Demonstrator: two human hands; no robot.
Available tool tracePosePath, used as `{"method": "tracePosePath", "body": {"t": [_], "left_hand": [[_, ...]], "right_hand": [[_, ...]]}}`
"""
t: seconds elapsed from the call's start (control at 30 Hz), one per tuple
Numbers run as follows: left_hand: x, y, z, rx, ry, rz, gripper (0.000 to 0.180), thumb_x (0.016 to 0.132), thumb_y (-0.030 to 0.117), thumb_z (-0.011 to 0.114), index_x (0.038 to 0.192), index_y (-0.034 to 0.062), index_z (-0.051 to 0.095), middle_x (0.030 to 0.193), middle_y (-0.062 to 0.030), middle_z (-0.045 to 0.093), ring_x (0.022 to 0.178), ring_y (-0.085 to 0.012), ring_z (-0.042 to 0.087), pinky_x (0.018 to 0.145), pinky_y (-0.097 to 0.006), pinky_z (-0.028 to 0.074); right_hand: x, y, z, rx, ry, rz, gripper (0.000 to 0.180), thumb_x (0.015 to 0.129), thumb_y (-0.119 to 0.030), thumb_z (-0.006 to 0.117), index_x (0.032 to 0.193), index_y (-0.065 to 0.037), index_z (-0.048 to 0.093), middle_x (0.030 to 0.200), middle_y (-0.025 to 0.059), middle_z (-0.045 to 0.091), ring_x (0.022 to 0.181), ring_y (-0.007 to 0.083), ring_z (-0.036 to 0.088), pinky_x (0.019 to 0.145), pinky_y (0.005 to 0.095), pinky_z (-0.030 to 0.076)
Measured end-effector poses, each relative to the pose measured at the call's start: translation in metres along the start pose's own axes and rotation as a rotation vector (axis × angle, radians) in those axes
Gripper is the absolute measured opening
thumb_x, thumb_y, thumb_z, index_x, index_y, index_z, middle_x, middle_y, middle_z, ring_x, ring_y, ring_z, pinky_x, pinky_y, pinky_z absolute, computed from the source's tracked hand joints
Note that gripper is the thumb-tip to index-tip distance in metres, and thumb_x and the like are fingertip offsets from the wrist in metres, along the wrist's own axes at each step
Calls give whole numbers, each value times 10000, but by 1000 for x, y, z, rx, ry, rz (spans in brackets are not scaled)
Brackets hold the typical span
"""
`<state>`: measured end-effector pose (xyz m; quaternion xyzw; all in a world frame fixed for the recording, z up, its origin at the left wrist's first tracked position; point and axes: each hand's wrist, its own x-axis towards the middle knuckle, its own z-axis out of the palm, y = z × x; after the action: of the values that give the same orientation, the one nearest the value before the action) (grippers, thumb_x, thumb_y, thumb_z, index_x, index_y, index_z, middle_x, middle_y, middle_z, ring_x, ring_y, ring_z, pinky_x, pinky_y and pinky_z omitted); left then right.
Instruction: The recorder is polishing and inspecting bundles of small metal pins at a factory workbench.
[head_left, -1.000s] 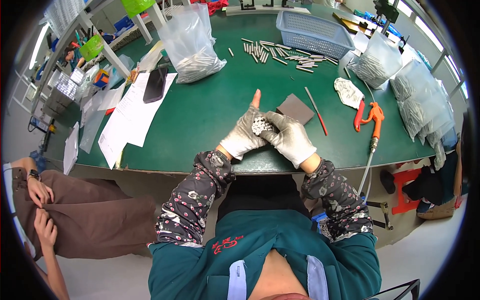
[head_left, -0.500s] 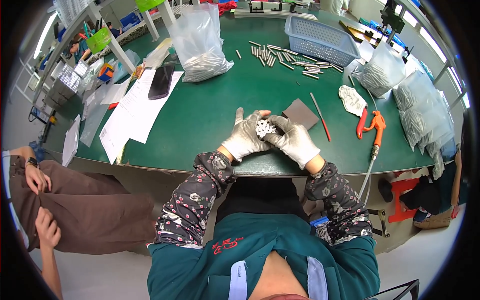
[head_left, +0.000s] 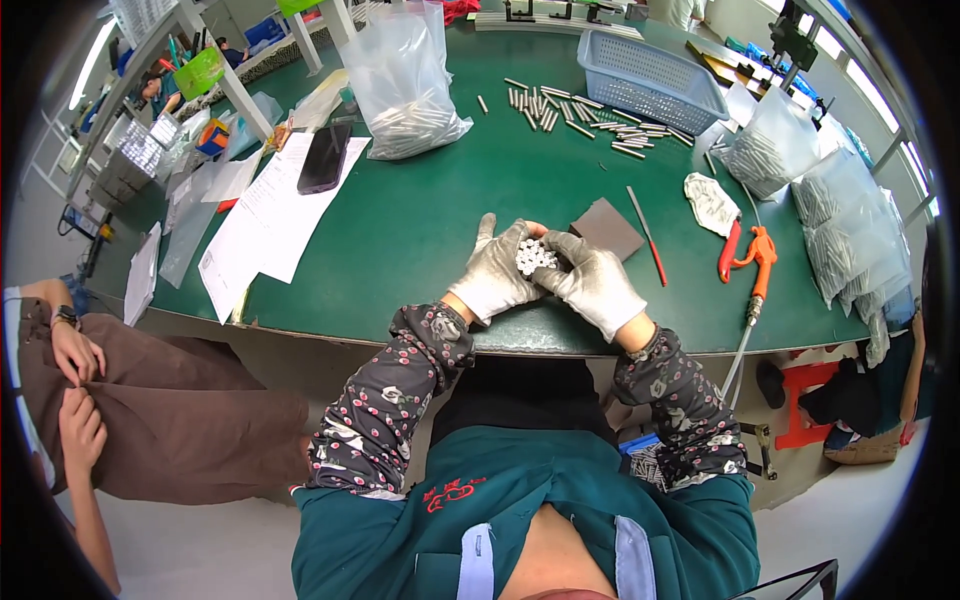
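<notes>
Both my hands wear grey-white gloves and meet over the near edge of the green table (head_left: 420,220). My left hand (head_left: 492,272) and my right hand (head_left: 595,283) together clasp a bundle of short metal rods (head_left: 534,258), whose ends face up at me. A dark grey square pad (head_left: 606,229) lies just beyond my right hand. A thin red stick (head_left: 647,249) lies to the right of the pad.
Several loose metal rods (head_left: 580,112) lie at the back beside a blue basket (head_left: 648,82). Clear bags of rods (head_left: 403,85) stand at the back and right (head_left: 845,240). An orange air gun (head_left: 752,260), papers with a phone (head_left: 322,160), and a seated person's hands (head_left: 75,390) at left.
My left fingers, earlier stretched up, have closed round the bundle. The hands stay at the near table edge.
</notes>
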<state>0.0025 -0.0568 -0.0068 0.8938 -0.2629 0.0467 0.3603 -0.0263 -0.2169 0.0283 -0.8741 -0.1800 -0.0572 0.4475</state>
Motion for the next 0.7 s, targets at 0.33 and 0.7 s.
{"method": "tracePosePath", "body": {"t": [0.33, 0.7], "left_hand": [[0, 10, -8, -66, -35, -54, 496, 566, 175, 736, 997, 115, 499, 971, -18, 529, 985, -246, 444, 1010, -391, 238], [5, 14, -3, -84, -55, -56, 459, 569, 170, 708, 976, 113, 504, 931, -18, 536, 980, -230, 445, 994, -357, 243]], "right_hand": [[1, 1, -15, 92, -9, 24, 334, 731, -256, 655, 1014, -87, 598, 702, 97, 620, 680, 255, 610, 649, 343, 491], [5, 27, -40, -696, 280, -124, 482, 684, -300, 644, 1117, -99, 580, 1099, 232, 520, 977, 365, 515, 856, 422, 407]]}}
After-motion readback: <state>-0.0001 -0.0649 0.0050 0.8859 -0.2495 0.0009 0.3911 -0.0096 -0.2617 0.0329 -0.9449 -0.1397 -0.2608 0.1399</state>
